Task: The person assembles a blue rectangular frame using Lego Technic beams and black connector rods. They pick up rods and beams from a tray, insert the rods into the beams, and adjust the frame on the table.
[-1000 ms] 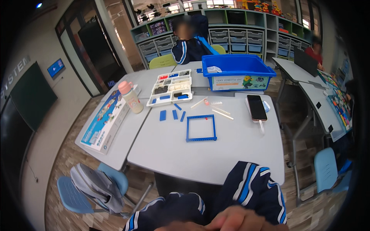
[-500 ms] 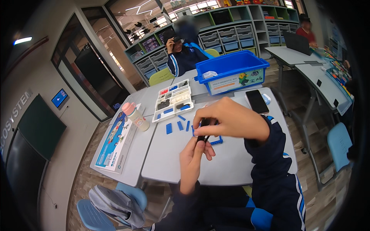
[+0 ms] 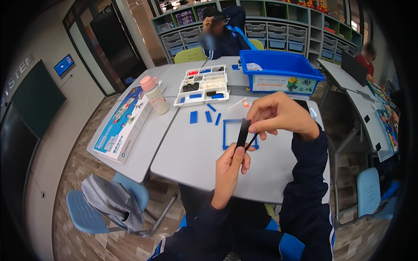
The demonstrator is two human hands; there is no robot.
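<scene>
My left hand pinches the lower end of a long black strip, raised above the table and tilted. Beside it is a second, thinner black piece; whether the two are joined I cannot tell. With thumb and fingers my right hand grips the upper end of the black pieces. Behind and below them a square blue brick frame lies on the table, partly covered by my hands. To its left are a blue plate and several narrow blue beams.
A white sorting tray of small parts stands beyond the beams, with a large blue bin to its right. At left are a pink-capped bottle and a flat kit box. Another person sits across the table.
The view has shifted, showing more of the blue frame. My hands are further apart along the black strip, which now shows at greater length between them.
</scene>
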